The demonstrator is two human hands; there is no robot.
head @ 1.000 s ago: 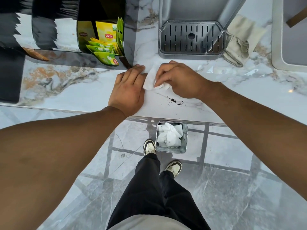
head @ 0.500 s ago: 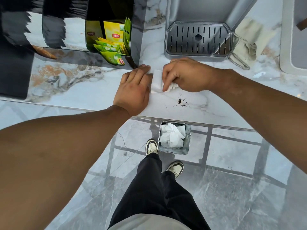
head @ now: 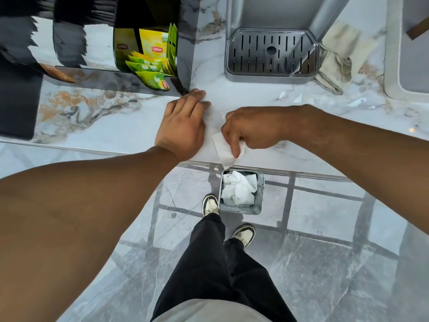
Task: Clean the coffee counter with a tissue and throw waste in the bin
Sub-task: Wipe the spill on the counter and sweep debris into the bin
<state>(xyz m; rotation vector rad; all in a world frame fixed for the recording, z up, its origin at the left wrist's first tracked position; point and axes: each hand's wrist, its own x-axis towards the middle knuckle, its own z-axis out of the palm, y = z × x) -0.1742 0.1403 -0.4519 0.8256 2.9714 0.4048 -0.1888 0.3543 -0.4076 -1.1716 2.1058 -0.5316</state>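
Right hand [head: 253, 129] grip pinches tissue [head: 224, 151] at surface [head: 116, 129] edge, above bin [head: 241, 191]; left hand [head: 183, 126] spread flat. I judge swept crumbs could miss the bin.

On the worktop [head: 104, 133]: tea bags [head: 151, 70] far left, drip tray [head: 270, 55] behind the hands, cloth [head: 336, 59] to its right. Left hand [head: 183, 126] just beside right hand [head: 253, 130] — tissue [head: 224, 151] under it, at the front edge. Below on the floor [head: 325, 263] — bin [head: 241, 194] with crumpled tissues [head: 239, 188] inside.
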